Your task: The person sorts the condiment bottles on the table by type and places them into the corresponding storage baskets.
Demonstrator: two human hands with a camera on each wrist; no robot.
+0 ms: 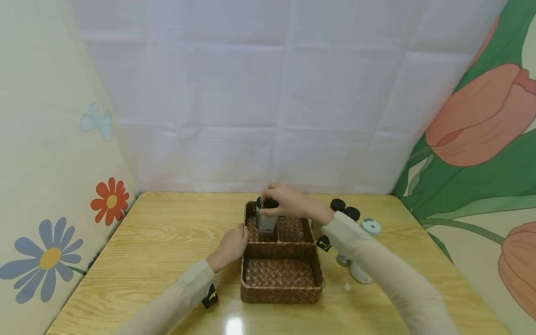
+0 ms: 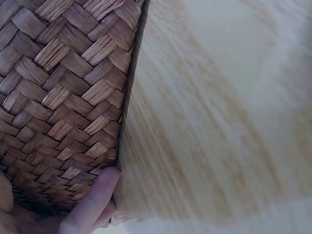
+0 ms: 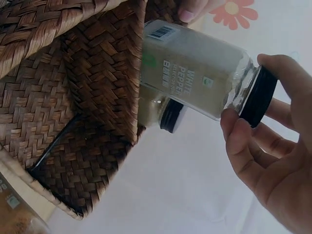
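A brown woven basket point(image 1: 281, 295) with three compartments stands on the wooden table. My right hand point(image 1: 289, 201) pinches the black lid of a clear jar labelled white pepper point(image 3: 195, 68). The jar's lower end is inside the back left compartment, tilted in the head view. Beside it in that compartment is a second black-lidded jar point(image 3: 149, 111), mostly hidden by the basket wall in the right wrist view. My left hand point(image 1: 229, 245) holds the basket's left side near the divider, with a finger point(image 2: 95, 202) along the woven wall in the left wrist view.
Right of the basket, partly behind my right forearm, stand jars with black lids point(image 1: 352, 213) and a container with a white lid point(image 1: 371, 226). A jar with brown contents point(image 3: 18, 217) shows in the right wrist view. A white cloth point(image 1: 268, 93) hangs behind the table point(image 1: 180, 232).
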